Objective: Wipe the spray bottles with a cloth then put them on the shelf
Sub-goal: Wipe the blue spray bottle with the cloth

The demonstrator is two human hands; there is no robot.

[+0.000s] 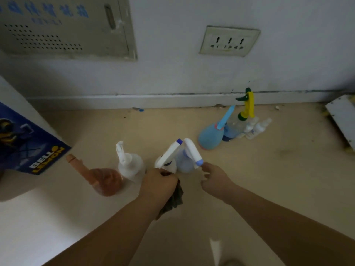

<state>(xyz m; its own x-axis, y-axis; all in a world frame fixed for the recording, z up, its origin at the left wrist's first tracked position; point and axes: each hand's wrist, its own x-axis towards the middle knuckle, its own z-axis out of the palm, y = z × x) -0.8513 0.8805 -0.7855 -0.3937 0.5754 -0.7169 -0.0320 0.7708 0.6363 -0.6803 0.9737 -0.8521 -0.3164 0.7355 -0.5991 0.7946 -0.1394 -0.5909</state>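
- Wiping step: my left hand (159,181) had its fingers curled round the cloth (173,200), with the white spray bottle (169,155) just ahead.
- My right hand (216,180) held nothing, its fingers (206,167) loosely bent at the nozzle of the blue spray bottle (183,165); next, I judged, steady one bottle.

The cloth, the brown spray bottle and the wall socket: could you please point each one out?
cloth (175,199), head view, on the dark fold hanging down.
brown spray bottle (107,182), head view, on its round body.
wall socket (229,41), head view, on the middle of its plate.
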